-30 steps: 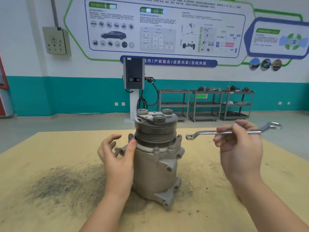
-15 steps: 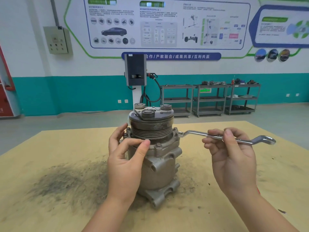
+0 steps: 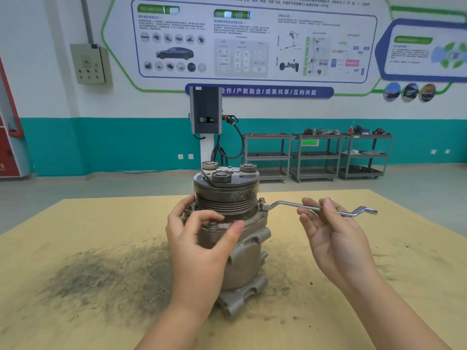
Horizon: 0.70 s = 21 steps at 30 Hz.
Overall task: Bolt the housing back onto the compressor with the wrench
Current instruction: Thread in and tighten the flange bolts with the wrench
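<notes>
Right grip (image 3: pixel 336 233) pinches the wrench (image 3: pixel 303 206), its ring seated on a flange bolt (image 3: pixel 262 201). Left grip (image 3: pixel 199 238) clasps the housing (image 3: pixel 227 198) atop the compressor (image 3: pixel 242 258), mid-bench (image 3: pixel 75 223). Bolts look in place; tightening apparently remains.

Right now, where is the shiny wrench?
In the head view the wrench sits right of centre, its ring end on a bolt at the compressor's right flange, its handle held by the right hand.
</notes>
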Motion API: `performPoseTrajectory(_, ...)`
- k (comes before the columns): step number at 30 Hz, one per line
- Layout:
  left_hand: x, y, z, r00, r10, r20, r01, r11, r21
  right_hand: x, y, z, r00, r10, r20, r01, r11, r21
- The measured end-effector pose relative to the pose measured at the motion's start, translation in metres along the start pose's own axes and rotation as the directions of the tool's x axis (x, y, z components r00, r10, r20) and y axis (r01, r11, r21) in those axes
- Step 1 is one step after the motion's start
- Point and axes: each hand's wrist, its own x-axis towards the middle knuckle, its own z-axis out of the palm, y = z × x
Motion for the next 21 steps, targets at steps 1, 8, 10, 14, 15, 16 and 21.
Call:
performPoseTrajectory(1,-0.003,0.002,0.005,1.000,0.024,-0.001,-0.024,0.999,0.037,0.000,0.000,0.000,1.000,0.003,-0.003,-0.003,1.000,0.001)
performPoseTrajectory(8,-0.008,0.003,0.021,0.996,0.061,-0.068,-0.047,0.980,0.191,-0.002,-0.001,-0.002,0.998,-0.047,0.036,0.048,0.998,-0.041)
performPoseTrajectory(10,-0.007,0.004,0.020,0.997,0.045,-0.057,-0.035,0.987,0.158,-0.002,-0.001,-0.002,0.997,-0.064,0.050,0.067,0.995,-0.071)
performPoseTrajectory(14,0.001,0.001,0.003,1.000,0.008,-0.018,-0.007,0.999,0.042,0.011,-0.010,0.007,0.996,0.058,0.060,-0.051,0.993,-0.109)
performPoseTrajectory(15,0.003,-0.001,-0.004,1.000,-0.016,0.002,0.016,1.000,-0.001,0.016,-0.013,0.011,0.991,0.113,0.075,-0.104,0.988,-0.115)
performPoseTrajectory(16,0.005,-0.001,-0.011,0.999,-0.037,0.018,0.038,0.998,-0.042,0.020,-0.017,0.016,0.982,0.161,0.097,-0.149,0.981,-0.128)
performPoseTrajectory(21,0.009,-0.006,-0.026,0.996,-0.073,-0.043,0.063,0.977,-0.206,0.017,-0.016,0.036,0.938,0.281,0.204,-0.231,0.944,-0.237)
